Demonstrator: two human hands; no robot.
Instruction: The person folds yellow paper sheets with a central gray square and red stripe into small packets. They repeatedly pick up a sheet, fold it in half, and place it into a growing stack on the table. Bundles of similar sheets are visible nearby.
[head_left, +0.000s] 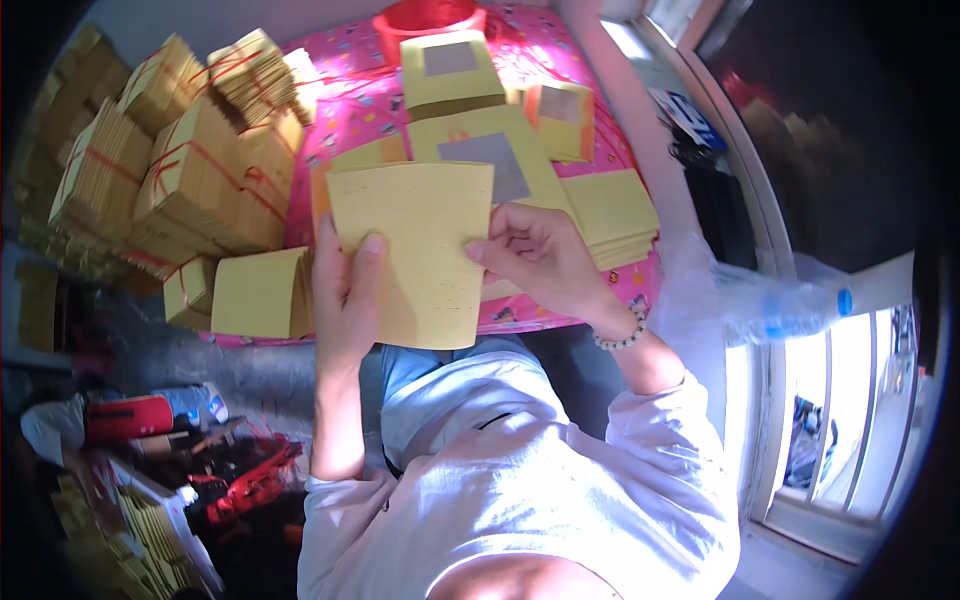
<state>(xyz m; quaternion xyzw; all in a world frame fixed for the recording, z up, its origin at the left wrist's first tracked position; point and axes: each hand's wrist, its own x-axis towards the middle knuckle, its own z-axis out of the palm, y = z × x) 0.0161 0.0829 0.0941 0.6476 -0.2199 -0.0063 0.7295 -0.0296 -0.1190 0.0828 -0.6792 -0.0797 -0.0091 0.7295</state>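
Note:
A flat yellow paper piece [415, 270] is held up in front of me, above the near edge of the table. Its kind, bag or sheet, I cannot tell. My left hand [348, 290] grips its left edge, thumb across the front and fingers behind. At its right edge, my right hand [545, 262] pinches it between thumb and curled fingers; a beaded bracelet circles that wrist. Behind it lies a larger yellow paper piece with a grey panel [545, 175]. Another such panelled stack [420, 92] sits farther back. To the right is a pile of plain yellow paper pieces [612, 210].
Bundles tied with red string [190, 170] crowd the table's left. A red bucket [415, 18] stands at the back of the pink patterned cloth [350, 110]. Smaller yellow stacks [262, 292] line the near left edge. A plastic bottle [800, 310] lies at the right by the window.

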